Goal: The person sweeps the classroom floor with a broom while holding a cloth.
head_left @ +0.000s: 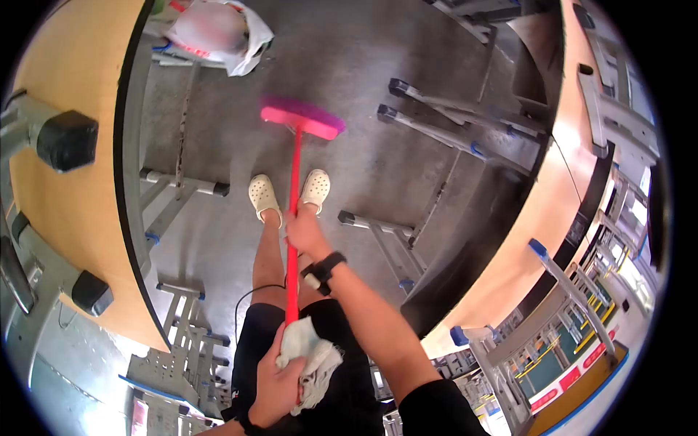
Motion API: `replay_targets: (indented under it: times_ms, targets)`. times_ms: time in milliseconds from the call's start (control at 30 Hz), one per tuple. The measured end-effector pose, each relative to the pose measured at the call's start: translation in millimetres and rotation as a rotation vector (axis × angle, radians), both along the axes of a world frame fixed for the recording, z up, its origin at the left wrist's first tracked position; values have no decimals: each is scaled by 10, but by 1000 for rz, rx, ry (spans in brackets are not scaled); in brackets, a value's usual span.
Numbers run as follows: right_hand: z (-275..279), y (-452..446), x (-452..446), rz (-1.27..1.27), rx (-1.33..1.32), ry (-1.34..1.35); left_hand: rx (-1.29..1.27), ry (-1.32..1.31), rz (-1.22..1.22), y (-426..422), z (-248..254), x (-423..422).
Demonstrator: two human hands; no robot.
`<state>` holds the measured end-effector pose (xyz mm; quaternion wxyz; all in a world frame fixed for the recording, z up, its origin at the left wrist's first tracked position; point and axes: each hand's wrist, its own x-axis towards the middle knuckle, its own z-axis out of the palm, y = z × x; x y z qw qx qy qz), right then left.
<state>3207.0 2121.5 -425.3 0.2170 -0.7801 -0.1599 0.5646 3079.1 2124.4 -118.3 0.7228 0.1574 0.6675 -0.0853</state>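
Observation:
A broom with a red handle (293, 280) reaches away from my body, its pink head with purple bristles (302, 120) resting on the floor past my feet. My right hand (305, 231) is closed round the middle of the handle; a black band is on that wrist. Near my lap, my left hand (275, 385) is closed at the handle's top end and also grips a crumpled pale cloth (313, 367). The cloth hides the end of the handle and part of the fingers.
Tables with wooden tops stand on the left (73, 240) and right (509, 269), with upturned stools (65, 142) on them. Metal legs (436, 120) jut over the grey floor (327, 51). A white plastic bag (251, 43) is at the upper left.

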Motion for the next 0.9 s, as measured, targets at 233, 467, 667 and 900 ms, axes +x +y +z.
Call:
replay_targets:
  times_ms: [233,467,667,900]
  targets:
    - [701,-258,108,-610,-28,252,-77,-78,-303,-17,253,-207]
    - [-347,-1496,961,-981,60,89,-89,-416,-556,214,-925,434]
    - [-906,-1810,1620,-1221,50,18,-92,-513,-725,203,-1864,822]
    - [-989,-1668,1359,-1373,116,-24,182,-525,-895,433,-1884,607]
